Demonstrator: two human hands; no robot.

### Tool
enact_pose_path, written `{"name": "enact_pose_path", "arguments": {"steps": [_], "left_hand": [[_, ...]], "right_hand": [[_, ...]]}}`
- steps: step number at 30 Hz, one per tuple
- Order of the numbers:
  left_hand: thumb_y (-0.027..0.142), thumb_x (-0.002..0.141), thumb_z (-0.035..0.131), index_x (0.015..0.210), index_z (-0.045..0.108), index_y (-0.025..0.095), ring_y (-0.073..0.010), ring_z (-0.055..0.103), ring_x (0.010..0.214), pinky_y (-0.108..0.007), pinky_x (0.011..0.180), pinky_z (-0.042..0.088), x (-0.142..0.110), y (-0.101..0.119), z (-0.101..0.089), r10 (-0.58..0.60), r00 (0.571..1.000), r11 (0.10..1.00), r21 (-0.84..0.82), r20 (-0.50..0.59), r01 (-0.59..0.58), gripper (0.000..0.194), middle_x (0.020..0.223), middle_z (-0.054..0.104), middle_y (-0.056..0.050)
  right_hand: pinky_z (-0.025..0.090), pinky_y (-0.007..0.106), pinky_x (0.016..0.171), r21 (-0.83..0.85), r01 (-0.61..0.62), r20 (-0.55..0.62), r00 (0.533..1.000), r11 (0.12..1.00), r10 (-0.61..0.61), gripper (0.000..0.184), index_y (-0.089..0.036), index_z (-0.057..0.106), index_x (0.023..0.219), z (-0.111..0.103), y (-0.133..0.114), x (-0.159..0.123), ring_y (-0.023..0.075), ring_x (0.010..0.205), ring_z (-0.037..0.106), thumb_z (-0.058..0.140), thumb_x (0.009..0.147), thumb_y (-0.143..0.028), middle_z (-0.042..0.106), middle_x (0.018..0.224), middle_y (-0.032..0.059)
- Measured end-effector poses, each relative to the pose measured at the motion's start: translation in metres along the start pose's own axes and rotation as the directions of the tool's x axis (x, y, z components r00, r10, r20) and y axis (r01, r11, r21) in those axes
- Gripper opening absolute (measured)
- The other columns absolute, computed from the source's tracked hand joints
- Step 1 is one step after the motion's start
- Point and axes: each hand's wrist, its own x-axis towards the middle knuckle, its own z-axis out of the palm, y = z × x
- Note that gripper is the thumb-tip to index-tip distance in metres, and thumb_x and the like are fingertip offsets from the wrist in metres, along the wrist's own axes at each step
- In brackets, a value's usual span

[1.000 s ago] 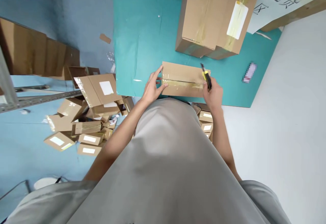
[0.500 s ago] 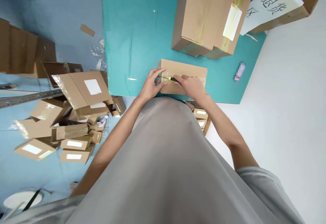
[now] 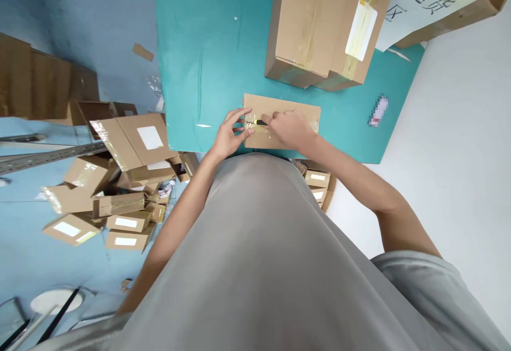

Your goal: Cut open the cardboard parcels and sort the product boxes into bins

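A small brown cardboard box (image 3: 293, 107) lies flat near the front edge of the teal tabletop, with shiny clear tape along its top and ends. My left hand (image 3: 230, 134) grips its left end, fingertips at the upper corner and thumb on the top face. Closed around a black-and-yellow utility knife (image 3: 260, 122), my right hand (image 3: 292, 129) rests over the box top. The blade points left, at the tape by the left end, close to my left fingers. Most of the knife's handle is hidden under my right hand.
Beyond the small box stands a large taped carton (image 3: 315, 26) with a white label. A paper sign (image 3: 429, 2) hangs on another box at the far right. Opened boxes (image 3: 128, 202) are heaped on the floor left of the teal table (image 3: 183, 95). A white wall (image 3: 451, 154) borders the right.
The small box and both hands sit slightly farther left in view, which has itself shifted a little. My right elbow has swung outward, while the knife stays at the box's left end.
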Motion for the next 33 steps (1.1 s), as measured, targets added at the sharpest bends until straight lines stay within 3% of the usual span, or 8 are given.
{"name": "enact_pose_path", "arguments": {"steps": [8,13,16,21,25,27,29,33], "left_hand": [[0.083,0.091,0.081,0.160,0.066,0.032,-0.0314,0.072,0.129,-0.045,0.099,0.070,-0.003,0.003,-0.001,-0.035,0.999,0.998,0.051,-0.041,0.037,0.087,0.163,0.062,-0.017],[0.086,0.089,0.080,0.161,0.065,0.030,-0.0347,0.071,0.133,-0.050,0.103,0.070,-0.005,0.003,-0.003,-0.067,0.996,0.996,0.061,-0.054,0.070,0.093,0.168,0.060,-0.020],[0.088,0.087,0.081,0.162,0.064,0.028,-0.0370,0.070,0.138,-0.053,0.105,0.070,-0.005,0.005,-0.001,-0.082,0.994,0.995,0.051,-0.068,0.086,0.097,0.170,0.059,-0.021],[0.089,0.087,0.079,0.161,0.064,0.028,-0.0386,0.069,0.144,-0.055,0.110,0.068,-0.003,0.009,0.002,-0.061,0.995,0.995,0.076,-0.078,0.066,0.097,0.169,0.061,-0.021],[0.089,0.087,0.080,0.160,0.066,0.028,-0.0388,0.069,0.147,-0.058,0.120,0.062,-0.004,0.007,-0.004,-0.045,0.992,0.994,0.093,-0.120,0.057,0.096,0.168,0.063,-0.021],[0.090,0.087,0.079,0.161,0.064,0.026,-0.0390,0.068,0.149,-0.060,0.124,0.059,-0.008,0.003,-0.012,-0.051,0.988,0.993,0.098,-0.145,0.066,0.099,0.168,0.062,-0.022],[0.091,0.086,0.078,0.163,0.063,0.026,-0.0386,0.068,0.150,-0.061,0.125,0.057,-0.013,0.000,-0.021,-0.072,0.984,0.991,0.098,-0.165,0.089,0.101,0.170,0.061,-0.023],[0.093,0.087,0.076,0.163,0.062,0.026,-0.0378,0.068,0.151,-0.060,0.125,0.058,-0.024,-0.005,-0.039,-0.086,0.973,0.984,0.134,-0.216,0.116,0.103,0.172,0.059,-0.024]], "right_hand": [[0.049,0.041,0.091,0.045,-0.065,0.036,0.997,0.997,0.063,0.047,-0.008,0.070,0.145,0.006,0.018,-0.021,0.0348,0.117,0.079,0.038,0.110,-0.006,0.082,0.129,0.0266],[0.049,0.045,0.088,0.077,-0.224,0.024,0.975,0.972,0.223,0.043,-0.007,0.078,0.133,0.050,0.084,-0.075,0.0401,0.110,0.080,0.042,0.112,-0.014,0.082,0.118,0.0312],[0.047,0.044,0.086,0.083,-0.312,0.012,0.950,0.946,0.313,0.044,-0.014,0.079,0.139,0.079,0.120,-0.108,0.0378,0.105,0.079,0.043,0.116,-0.026,0.082,0.116,0.0282],[0.043,0.042,0.085,0.156,-0.348,-0.048,0.932,0.924,0.359,0.046,-0.021,0.079,0.145,0.103,0.138,-0.127,0.0344,0.103,0.076,0.042,0.118,-0.030,0.081,0.122,0.0249],[0.047,0.040,0.083,0.365,-0.310,-0.129,0.917,0.878,0.377,0.038,-0.030,0.083,0.142,0.124,0.157,-0.135,0.0347,0.105,0.076,0.057,0.115,-0.039,0.085,0.125,0.0168],[0.051,0.039,0.083,0.540,-0.262,-0.195,0.886,0.800,0.421,0.037,-0.031,0.085,0.138,0.146,0.169,-0.136,0.0353,0.108,0.077,0.064,0.112,-0.045,0.086,0.124,0.0125],[0.054,0.038,0.081,0.730,-0.206,-0.217,0.834,0.651,0.507,0.041,-0.025,0.088,0.128,0.173,0.175,-0.130,0.0339,0.102,0.077,0.069,0.108,-0.054,0.087,0.111,0.0113],[0.054,0.033,0.066,0.985,-0.106,-0.008,0.756,0.135,0.655,0.057,-0.017,0.087,0.112,0.221,0.151,-0.092,0.0218,0.068,0.068,0.082,0.092,-0.070,0.074,0.070,0.0026]]}}
